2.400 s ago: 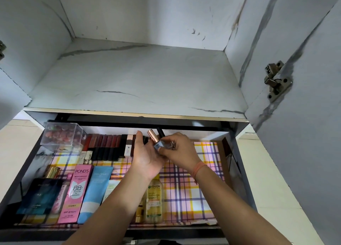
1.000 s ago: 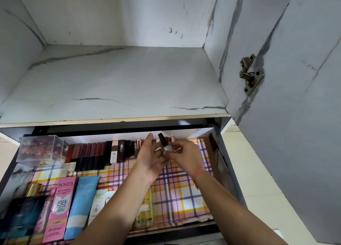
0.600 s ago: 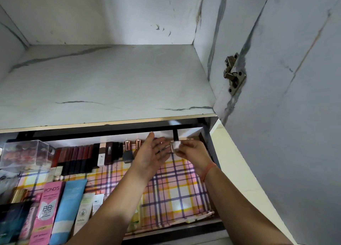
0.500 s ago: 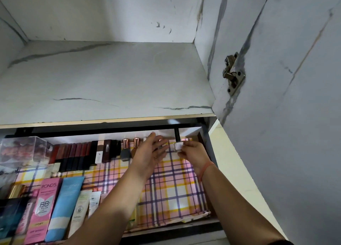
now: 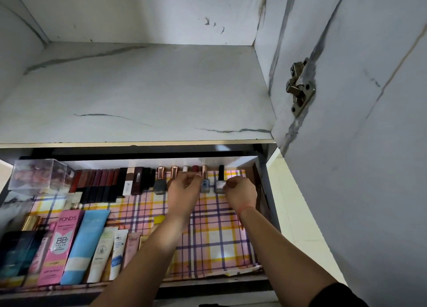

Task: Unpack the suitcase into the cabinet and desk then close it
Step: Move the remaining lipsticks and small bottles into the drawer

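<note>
An open drawer [image 5: 208, 281] lined with plaid paper [image 5: 215, 237] holds a row of nail polish bottles along its back wall. My right hand [image 5: 241, 192] has its fingertips curled against the right side of a silver bottle with a black cap [image 5: 219, 183], which stands upright at the right end of the row. My left hand [image 5: 184, 188] lies with curled fingers over the bottles with white and dark red caps [image 5: 190, 169], hiding their bodies. A blue bottle with a copper cap [image 5: 204, 184] stands between my hands. The suitcase is out of view.
Dark lipsticks [image 5: 99, 184] and a clear plastic box [image 5: 39, 175] fill the drawer's back left. Cream tubes, including a pink Pond's tube [image 5: 62, 244], lie along the front left. Above is a bare marble-patterned cabinet shelf [image 5: 138, 94]. The cabinet door [image 5: 369, 144] with its hinge [image 5: 300, 87] stands open at right.
The silver bottle has gone from my hands to standing at the right end of the row. My left hand's fingers, straight before, have curled, and both hands have drawn back a little.
</note>
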{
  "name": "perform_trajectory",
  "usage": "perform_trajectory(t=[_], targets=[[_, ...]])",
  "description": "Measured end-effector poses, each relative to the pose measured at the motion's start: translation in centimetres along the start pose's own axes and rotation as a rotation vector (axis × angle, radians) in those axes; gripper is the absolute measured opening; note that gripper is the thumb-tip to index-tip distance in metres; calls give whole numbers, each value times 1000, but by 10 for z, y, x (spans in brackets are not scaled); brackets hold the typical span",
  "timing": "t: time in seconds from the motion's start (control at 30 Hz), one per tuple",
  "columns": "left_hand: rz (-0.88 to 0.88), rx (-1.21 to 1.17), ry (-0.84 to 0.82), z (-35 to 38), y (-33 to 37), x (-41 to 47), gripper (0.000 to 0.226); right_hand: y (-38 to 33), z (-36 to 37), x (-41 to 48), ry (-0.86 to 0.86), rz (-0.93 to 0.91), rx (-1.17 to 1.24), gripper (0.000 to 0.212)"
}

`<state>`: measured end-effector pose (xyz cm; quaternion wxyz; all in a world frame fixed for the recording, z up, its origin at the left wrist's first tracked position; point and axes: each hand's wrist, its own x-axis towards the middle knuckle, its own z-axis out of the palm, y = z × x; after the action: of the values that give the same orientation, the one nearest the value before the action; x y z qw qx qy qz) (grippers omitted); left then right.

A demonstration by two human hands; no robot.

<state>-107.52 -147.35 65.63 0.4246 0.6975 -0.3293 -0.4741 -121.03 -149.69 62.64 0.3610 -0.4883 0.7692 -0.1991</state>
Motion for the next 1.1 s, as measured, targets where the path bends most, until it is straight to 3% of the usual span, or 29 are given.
perform_trajectory(t=[0.2,0.33,0.7,0.97,1.1], targets=[[98,149,19,-1,1,-2,14,-5,-1,4,-47,-106,-98,32],[77,122,40,0,2,-2,13,-8,1,4,-104,-167,-126,35],[41,82,90,-9,5,-11,12,-11,0,15,-172,-132,-125,35],[20,44,144,-14,8,-27,10,-18,1,10,7,-164,10,25],[21,20,180,-19,7,-36,14,-26,4,-1,-1,-202,94,18]])
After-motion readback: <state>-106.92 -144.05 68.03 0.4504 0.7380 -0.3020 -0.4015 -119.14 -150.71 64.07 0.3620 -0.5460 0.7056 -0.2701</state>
